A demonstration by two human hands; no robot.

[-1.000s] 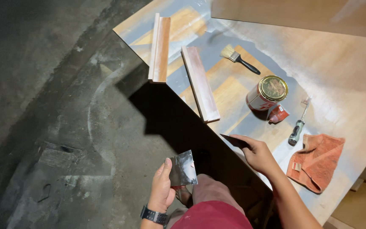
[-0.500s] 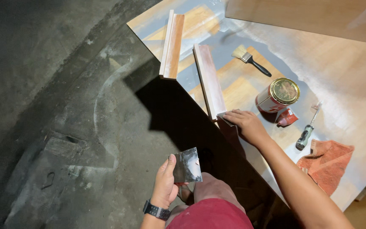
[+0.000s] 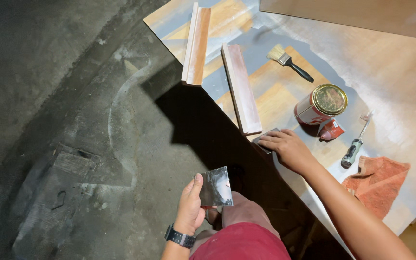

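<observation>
My left hand holds a shiny grey metal scraper blade over my knee, below the table edge. My right hand rests flat on the wooden tabletop, fingers pressing a small dark piece against the table's near edge. That piece lies just past the near end of a long pale wooden moulding strip. A second, orange-brown moulding strip lies further left on the table.
A gold-lidded tin can, a small red lid, a black-handled paintbrush, a screwdriver and an orange rag sit to the right. A large board lies across the far side. Rough concrete floor spreads left.
My right hand carried the dark piece from the table's near edge up to the end of the pale strip and has settled flat on it. My left hand stayed put.
</observation>
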